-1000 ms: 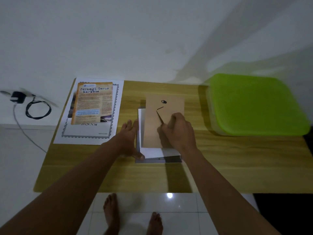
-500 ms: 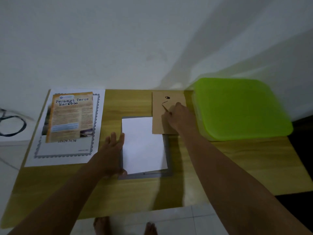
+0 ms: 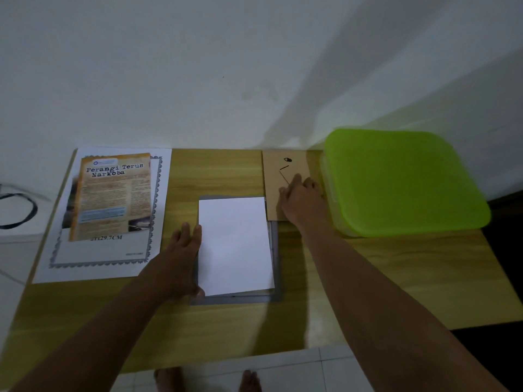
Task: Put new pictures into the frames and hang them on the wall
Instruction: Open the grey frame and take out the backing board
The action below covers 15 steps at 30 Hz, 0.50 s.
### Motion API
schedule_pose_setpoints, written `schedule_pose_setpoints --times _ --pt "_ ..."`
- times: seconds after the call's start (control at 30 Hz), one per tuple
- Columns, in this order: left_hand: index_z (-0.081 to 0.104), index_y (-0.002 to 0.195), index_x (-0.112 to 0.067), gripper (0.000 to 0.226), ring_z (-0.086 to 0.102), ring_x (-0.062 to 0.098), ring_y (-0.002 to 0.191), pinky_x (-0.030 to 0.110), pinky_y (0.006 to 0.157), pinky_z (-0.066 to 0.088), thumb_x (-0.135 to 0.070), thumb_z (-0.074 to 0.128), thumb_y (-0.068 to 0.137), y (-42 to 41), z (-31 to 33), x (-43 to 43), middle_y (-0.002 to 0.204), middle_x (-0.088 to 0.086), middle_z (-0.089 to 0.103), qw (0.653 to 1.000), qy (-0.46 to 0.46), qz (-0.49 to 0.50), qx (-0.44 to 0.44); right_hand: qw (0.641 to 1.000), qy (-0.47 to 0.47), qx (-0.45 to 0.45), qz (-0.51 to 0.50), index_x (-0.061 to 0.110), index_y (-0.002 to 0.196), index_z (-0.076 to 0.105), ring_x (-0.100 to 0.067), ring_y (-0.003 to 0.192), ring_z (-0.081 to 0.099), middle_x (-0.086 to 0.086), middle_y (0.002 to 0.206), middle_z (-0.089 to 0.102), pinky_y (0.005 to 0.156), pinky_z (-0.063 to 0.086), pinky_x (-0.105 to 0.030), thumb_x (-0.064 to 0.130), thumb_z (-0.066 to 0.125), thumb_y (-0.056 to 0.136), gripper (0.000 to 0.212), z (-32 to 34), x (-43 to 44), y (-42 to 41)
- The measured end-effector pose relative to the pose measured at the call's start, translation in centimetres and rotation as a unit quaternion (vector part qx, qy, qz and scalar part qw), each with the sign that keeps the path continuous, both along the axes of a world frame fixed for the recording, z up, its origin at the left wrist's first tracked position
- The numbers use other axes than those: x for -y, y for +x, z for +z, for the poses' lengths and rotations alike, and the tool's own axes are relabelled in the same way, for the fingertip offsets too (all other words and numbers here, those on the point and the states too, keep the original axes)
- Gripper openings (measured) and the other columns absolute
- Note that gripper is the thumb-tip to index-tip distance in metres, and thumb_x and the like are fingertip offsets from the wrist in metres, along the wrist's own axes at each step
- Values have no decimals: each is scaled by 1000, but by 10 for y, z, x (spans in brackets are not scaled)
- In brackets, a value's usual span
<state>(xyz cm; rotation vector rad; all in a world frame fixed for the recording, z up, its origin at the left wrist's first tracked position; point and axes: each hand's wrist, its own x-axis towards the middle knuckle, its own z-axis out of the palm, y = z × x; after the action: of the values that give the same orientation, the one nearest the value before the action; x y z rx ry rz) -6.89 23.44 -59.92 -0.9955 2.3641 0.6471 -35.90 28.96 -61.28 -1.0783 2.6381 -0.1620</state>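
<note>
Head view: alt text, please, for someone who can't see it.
A person's left hand rests against a grey frame bearing a white sheet; the right hand presses a brown backing board beside a green box. A poster lies at the table's left.

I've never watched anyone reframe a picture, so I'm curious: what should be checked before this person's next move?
1. Backing board off the frame: ok, it lies beside the green box, under the right hand.
2. Frame steadied: ok, the left hand rests at its left edge.
3. Frame emptied: not ok, a white sheet lies in it.
4. New picture at hand: ok, a poster lies on the table's left side.
5. Frame's front undamaged: cannot tell, hidden underneath.
</note>
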Motion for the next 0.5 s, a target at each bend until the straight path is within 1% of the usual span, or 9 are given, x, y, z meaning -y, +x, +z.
schedule_pose_setpoints --times 0.07,0.13,0.23,0.27,0.33,0.43,0.5 --pt "-28 146 -10 142 -23 30 145 46 118 15 -50 83 66 1 1 0 155 11 -31 1000 -1 -3 4 1000 1 2 0 8 149 27 -38 141 27 -24 150 32 107 38 -52 44 32 102 59 0 -1 -2" --pt "-27 147 -8 141 -24 29 145 44 118 14 -50 82 67 2 2 0 155 11 -31 1000 -2 -5 8 1000 -7 -2 -1 8 141 35 -39 136 34 -25 144 39 104 41 -53 44 35 102 54 -3 -2 -4" --pt "-26 147 -6 144 -24 28 145 42 119 12 -50 83 65 3 4 1 155 12 -31 1000 4 -8 16 999 -53 -4 -5 9 124 48 -38 121 48 -21 128 48 96 46 -51 41 44 100 40 -4 -3 -2" --pt "-27 147 -7 146 -24 28 145 43 119 13 -49 85 63 2 4 1 155 12 -31 1000 7 -8 20 998 -70 -8 -1 10 118 50 -37 114 51 -19 123 50 94 47 -50 39 46 99 35 -4 -4 -1" --pt "-28 147 -13 149 -23 28 145 46 119 15 -46 87 60 0 7 1 156 10 -30 1000 15 -1 21 996 -91 -16 13 11 113 51 -35 107 53 -16 117 51 91 47 -48 37 49 98 30 -3 -6 2" --pt "-28 148 -25 143 -21 31 145 51 117 13 -52 84 63 -4 12 -2 157 10 -27 1000 27 14 -2 994 -104 -11 26 14 112 50 -36 105 53 -15 112 51 89 47 -47 38 49 96 29 -6 -12 3" --pt "-27 149 -25 137 -21 33 145 52 117 14 -53 80 68 -4 13 -5 156 12 -29 1000 13 -1 4 994 -100 -8 35 14 113 49 -37 105 53 -15 112 51 89 47 -47 37 48 96 28 -7 -14 2"
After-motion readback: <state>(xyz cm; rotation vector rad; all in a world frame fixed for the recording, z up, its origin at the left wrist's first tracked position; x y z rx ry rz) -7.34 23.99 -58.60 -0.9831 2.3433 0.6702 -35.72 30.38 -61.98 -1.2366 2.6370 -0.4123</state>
